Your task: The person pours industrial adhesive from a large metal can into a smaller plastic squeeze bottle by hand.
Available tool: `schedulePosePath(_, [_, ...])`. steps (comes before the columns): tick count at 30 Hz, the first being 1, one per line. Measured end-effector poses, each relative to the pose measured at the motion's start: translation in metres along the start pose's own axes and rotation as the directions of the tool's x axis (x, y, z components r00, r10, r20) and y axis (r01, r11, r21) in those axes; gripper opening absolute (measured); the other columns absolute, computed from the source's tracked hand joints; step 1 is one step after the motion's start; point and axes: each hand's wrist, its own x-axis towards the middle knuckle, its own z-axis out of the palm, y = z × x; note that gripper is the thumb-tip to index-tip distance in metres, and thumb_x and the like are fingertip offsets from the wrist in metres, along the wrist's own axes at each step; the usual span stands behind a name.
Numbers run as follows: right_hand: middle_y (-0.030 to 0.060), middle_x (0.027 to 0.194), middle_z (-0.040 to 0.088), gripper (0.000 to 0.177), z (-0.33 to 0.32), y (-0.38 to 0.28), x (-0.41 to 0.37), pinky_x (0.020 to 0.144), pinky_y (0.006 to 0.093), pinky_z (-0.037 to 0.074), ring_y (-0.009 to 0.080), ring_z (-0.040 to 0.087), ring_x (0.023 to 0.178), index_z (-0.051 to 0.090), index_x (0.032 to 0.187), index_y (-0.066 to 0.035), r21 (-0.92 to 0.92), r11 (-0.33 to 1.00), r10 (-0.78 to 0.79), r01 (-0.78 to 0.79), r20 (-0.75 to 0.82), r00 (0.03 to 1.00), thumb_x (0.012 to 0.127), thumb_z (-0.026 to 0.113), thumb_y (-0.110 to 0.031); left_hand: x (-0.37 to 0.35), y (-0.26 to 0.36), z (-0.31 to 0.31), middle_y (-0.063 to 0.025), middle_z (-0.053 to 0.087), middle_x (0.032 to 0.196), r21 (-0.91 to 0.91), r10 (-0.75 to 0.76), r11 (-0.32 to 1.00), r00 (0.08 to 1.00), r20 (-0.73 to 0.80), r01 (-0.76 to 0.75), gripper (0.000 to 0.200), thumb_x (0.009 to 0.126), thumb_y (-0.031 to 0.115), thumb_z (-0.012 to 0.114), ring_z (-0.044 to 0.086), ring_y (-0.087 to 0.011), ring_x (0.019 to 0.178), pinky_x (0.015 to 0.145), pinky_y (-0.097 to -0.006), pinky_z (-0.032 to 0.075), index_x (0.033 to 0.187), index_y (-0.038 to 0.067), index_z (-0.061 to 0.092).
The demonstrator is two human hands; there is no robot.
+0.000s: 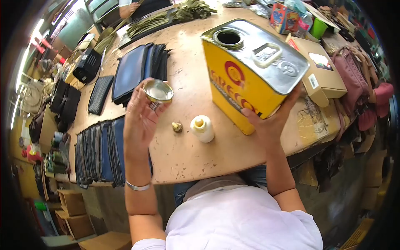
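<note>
My left hand [143, 116] is raised over the table with its fingers round a shallow round metal lid [158, 90]. A big yellow rectangular tin can [233, 89] with a silver top stands tilted, and its round mouth is uncovered. Gripping the can's lower right side is my right hand [271, 118]; part of its fingers is hidden behind the can. Between my hands a small white squeeze bottle [202, 130] stands upright with its neck open. Just left of the bottle lies a small yellowish nozzle cap [177, 126].
Stacked dark blue pouches [131, 71] lie behind my left hand, with another row of folded pouches [98, 146] nearer the front edge. A cardboard box [318, 71] and a pink bag [352, 75] sit at right. Across the table, a person's hand [129, 9] shows near green strips [166, 21].
</note>
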Motion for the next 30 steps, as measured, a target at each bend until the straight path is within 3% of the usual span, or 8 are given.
schedulePosePath(6, [0.0173,0.135,0.019,0.121,0.003,-0.006,0.003,0.105,0.0385,0.021,0.0261,0.022,0.126,0.0,0.137,0.001,0.1,0.994,0.039,-0.038,-0.005,0.999,0.052,0.082,-0.029,-0.007,-0.037,-0.023,-0.0154,0.055,0.106,0.073,-0.109,0.989,0.972,-0.21,0.127,0.035,0.08,0.008,0.061,0.056,-0.0178,0.098,0.085,-0.0314,0.048,0.11,0.004,0.042])
schedulePosePath(9, [0.0172,0.134,0.019,0.121,0.004,-0.012,0.005,0.105,0.0386,0.02,0.0261,0.022,0.126,0.0,0.137,0.001,0.149,0.987,0.068,-0.067,0.003,0.998,0.053,0.082,-0.029,0.007,-0.051,-0.034,-0.0129,0.054,0.104,0.32,-0.101,0.932,0.971,-0.216,0.168,0.034,0.077,0.006,0.062,0.056,-0.0153,0.092,0.083,-0.0266,0.046,0.106,0.001,0.045])
schedulePosePath(12, [0.0171,0.134,0.019,0.121,-0.001,-0.01,0.003,0.105,0.0386,0.021,0.0258,0.023,0.125,-0.001,0.137,0.001,0.014,0.999,0.033,-0.034,0.025,0.999,0.053,0.082,-0.028,0.022,-0.058,-0.045,-0.0078,0.054,0.099,0.686,-0.09,0.695,0.973,-0.213,0.214,0.03,0.074,0.005,0.064,0.055,-0.0107,0.083,0.077,-0.021,0.045,0.101,0.001,0.049])
schedulePosePath(13, [0.0169,0.134,0.02,0.121,-0.002,-0.008,0.003,0.104,0.0381,0.023,0.0254,0.024,0.124,-0.001,0.137,0.001,-0.029,1.0,0.013,-0.012,0.039,0.999,0.053,0.082,-0.026,0.024,-0.064,-0.05,-0.0043,0.058,0.082,0.661,-0.055,0.725,0.973,-0.224,0.193,0.028,0.072,0.003,0.066,0.057,-0.0086,0.074,0.068,-0.02,0.046,0.096,0.0,0.05])
schedulePosePath(17, [0.0161,0.132,0.022,0.118,0.002,-0.012,0.007,0.103,0.0373,0.025,0.0248,0.026,0.123,0.0,0.136,0.0,0.111,0.993,0.045,-0.046,0.017,0.999,0.054,0.081,-0.023,0.021,-0.078,-0.066,-0.0044,0.059,0.084,0.743,0.007,0.645,0.972,-0.236,0.176,0.03,0.068,0.0,0.067,0.057,-0.0102,0.076,0.068,-0.0223,0.047,0.093,0.001,0.051])
schedulePosePath(20, [0.0156,0.131,0.023,0.116,0.002,-0.01,0.006,0.102,0.0368,0.026,0.0242,0.028,0.122,0.001,0.136,0.0,0.149,0.989,0.019,-0.02,0.013,1.0,0.055,0.08,-0.022,0.014,-0.079,-0.083,-0.0055,0.059,0.09,0.874,0.007,0.452,0.98,-0.2,0.175,0.033,0.067,-0.003,0.065,0.058,-0.0148,0.083,0.074,-0.0258,0.047,0.096,0.0,0.05])
schedulePosePath(25, [0.0155,0.13,0.025,0.113,0.004,-0.012,0.006,0.102,0.0359,0.027,0.0234,0.029,0.121,0.003,0.136,0.0,0.229,0.973,0.001,0.002,-0.013,1.0,0.056,0.08,-0.02,0.005,-0.057,-0.067,-0.0101,0.056,0.106,0.819,0.044,0.551,0.974,-0.223,0.162,0.046,0.069,-0.003,0.062,0.052,-0.0203,0.104,0.092,-0.0295,0.04,0.113,-0.001,0.049])
schedulePosePath(30, [0.0156,0.131,0.026,0.112,0.002,-0.016,0.007,0.102,0.0359,0.027,0.0235,0.029,0.122,0.006,0.137,0.0,0.139,0.99,0.002,-0.001,-0.009,1.0,0.055,0.08,-0.019,-0.002,-0.047,-0.068,-0.0075,0.056,0.098,0.887,0.135,0.445,0.969,-0.205,0.125,0.029,0.073,0.001,0.061,0.054,-0.0157,0.09,0.081,-0.0275,0.044,0.102,0.0,0.057])
